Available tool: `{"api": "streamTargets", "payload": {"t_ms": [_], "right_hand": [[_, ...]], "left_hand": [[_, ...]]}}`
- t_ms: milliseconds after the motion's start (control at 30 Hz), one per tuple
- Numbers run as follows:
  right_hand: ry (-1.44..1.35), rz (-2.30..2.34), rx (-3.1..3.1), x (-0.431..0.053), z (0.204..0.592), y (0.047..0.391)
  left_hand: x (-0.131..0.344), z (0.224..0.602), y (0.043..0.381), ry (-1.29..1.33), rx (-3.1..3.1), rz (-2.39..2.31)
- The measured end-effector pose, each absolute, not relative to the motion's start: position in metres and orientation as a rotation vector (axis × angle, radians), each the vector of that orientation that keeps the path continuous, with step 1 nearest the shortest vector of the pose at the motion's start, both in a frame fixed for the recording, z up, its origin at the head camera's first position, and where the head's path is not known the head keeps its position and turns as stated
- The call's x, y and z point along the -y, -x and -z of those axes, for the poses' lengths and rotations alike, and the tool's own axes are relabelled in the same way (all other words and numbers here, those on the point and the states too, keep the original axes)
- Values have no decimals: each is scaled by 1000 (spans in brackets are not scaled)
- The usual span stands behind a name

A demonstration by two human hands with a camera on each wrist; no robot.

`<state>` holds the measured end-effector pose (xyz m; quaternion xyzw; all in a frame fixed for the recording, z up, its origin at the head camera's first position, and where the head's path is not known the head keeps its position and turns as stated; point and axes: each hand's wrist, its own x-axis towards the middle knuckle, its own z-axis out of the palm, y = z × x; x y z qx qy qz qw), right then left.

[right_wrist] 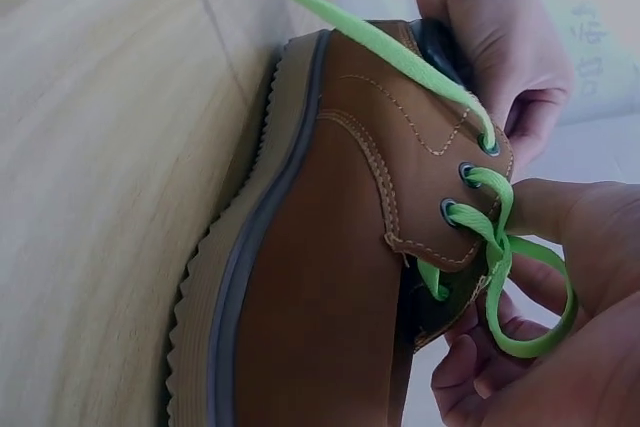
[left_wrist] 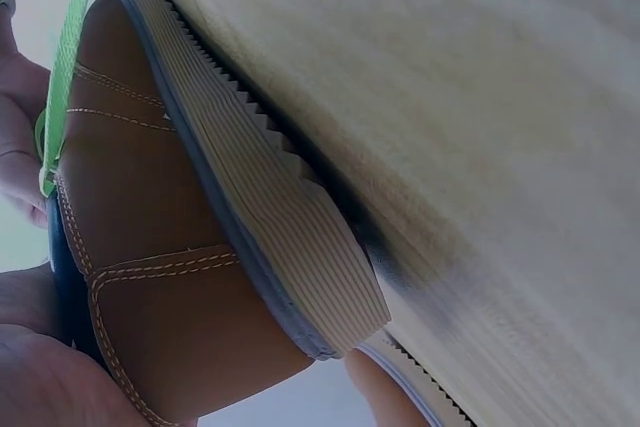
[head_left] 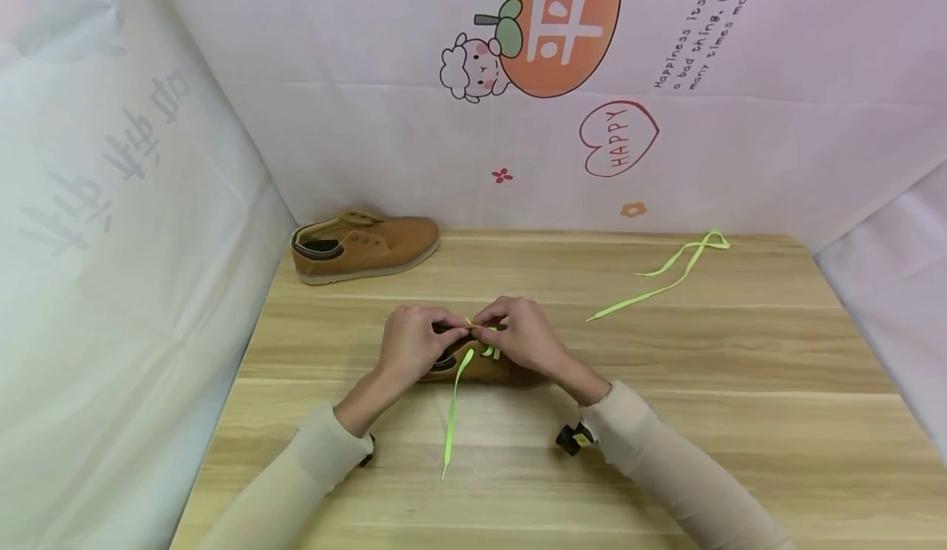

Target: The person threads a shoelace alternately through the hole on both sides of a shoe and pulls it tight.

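A brown leather shoe (head_left: 497, 371) stands on its sole between both hands, toe to the right. A bright green shoelace (right_wrist: 370, 37) runs through eyelets on its near flap, with one end hanging down over the side and a loop showing in the right wrist view. My left hand (head_left: 414, 338) pinches the upper edge of the far flap, its palm by the heel opening. Thumb and forefinger of my right hand (head_left: 521, 335) meet it there, pinching the shoelace beside the flap. A short lace end sticks up between the fingertips; the far eyelets are hidden.
A second brown shoe (head_left: 399, 242), without a lace, stands at the table's back left. Another green shoelace (head_left: 666, 288) lies loose at the back right of the wooden table (head_left: 703, 418). White printed cloth (head_left: 370, 147) hangs behind and at both sides.
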<state>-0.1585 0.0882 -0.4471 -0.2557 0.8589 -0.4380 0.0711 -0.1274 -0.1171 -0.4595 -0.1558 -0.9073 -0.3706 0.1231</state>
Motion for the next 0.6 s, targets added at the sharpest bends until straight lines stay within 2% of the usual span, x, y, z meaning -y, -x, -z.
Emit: {"api": "streamTargets", "payload": {"t_ms": [600], "right_hand": [[418,1451,-2242,-89,443,171]], "left_hand": [[118,462,128,470,2623,1084]]}}
